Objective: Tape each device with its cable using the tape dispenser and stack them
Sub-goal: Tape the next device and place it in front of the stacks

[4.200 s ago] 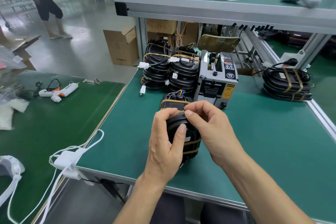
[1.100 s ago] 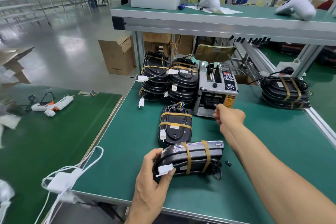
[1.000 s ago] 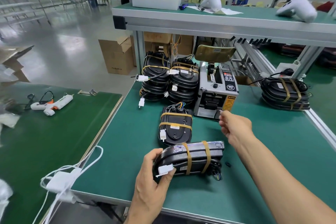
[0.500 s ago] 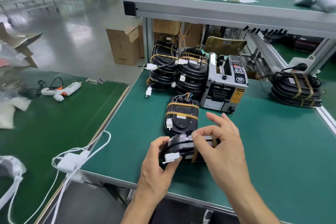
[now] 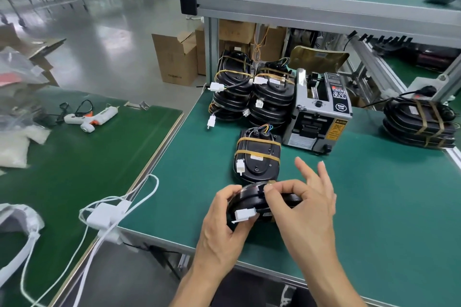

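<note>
My left hand point(image 5: 220, 229) grips a black device point(image 5: 249, 200) on its edge near the table's front, with its white cable plug point(image 5: 243, 215) under my thumb. My right hand point(image 5: 304, 209) pinches a strip of tan tape point(image 5: 270, 184) against the device's top with thumb and forefinger, the other fingers spread. Just behind lies a taped black device point(image 5: 257, 154) flat on the green mat. The grey tape dispenser point(image 5: 320, 112) stands beyond it. Two stacks of taped devices point(image 5: 252, 92) sit at the back left of the dispenser.
Another taped stack point(image 5: 421, 123) rests at the table's right edge. A second green table point(image 5: 74, 157) at left holds a glue gun point(image 5: 91, 116) and white cables point(image 5: 107, 214). A metal shelf point(image 5: 311, 7) overhangs the back. Cardboard boxes point(image 5: 174, 57) stand on the floor.
My right hand came back from the dispenser with a tape strip and now presses it onto the device held by my left hand. The device is tipped more upright than a second ago.
</note>
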Tool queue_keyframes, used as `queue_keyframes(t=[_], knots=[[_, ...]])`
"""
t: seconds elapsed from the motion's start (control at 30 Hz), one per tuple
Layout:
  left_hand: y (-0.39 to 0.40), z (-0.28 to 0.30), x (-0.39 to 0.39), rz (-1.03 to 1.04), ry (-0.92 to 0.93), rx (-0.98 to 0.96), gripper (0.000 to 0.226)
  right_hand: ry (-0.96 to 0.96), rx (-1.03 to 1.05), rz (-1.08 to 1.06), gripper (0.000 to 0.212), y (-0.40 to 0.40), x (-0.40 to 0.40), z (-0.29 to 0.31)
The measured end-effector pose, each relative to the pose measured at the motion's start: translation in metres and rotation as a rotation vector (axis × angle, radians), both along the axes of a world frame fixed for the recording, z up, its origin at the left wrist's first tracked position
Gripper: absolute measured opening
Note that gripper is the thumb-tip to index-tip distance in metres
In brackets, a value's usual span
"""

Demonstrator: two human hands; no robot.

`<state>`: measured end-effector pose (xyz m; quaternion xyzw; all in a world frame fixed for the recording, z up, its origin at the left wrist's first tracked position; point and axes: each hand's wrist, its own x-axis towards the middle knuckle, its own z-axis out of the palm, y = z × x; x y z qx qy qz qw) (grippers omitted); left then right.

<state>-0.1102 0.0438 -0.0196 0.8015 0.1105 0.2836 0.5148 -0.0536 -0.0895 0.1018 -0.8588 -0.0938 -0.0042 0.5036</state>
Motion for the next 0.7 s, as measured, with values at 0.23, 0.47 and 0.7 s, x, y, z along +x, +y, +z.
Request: queue_keyframes(t=[0.23,0.47,0.7], knots=[[-0.0005,0.0008,0.0013,0.007,-0.012,0.016,0.051,-0.02,-0.007,-0.043,0.021,0.003,0.0009,-0.0049],[0.0,0.0002,0.0016,0.002,-0.006,0.012,0.049,-0.048,-0.023,-0.055,0.023,0.0064,0.0016,-0.0072],[-0.0003,0.0011,0.0015,0.006,-0.003,0.015,0.049,-0.076,-0.039,-0.071,0.022,0.0095,0.0008,-0.0089]])
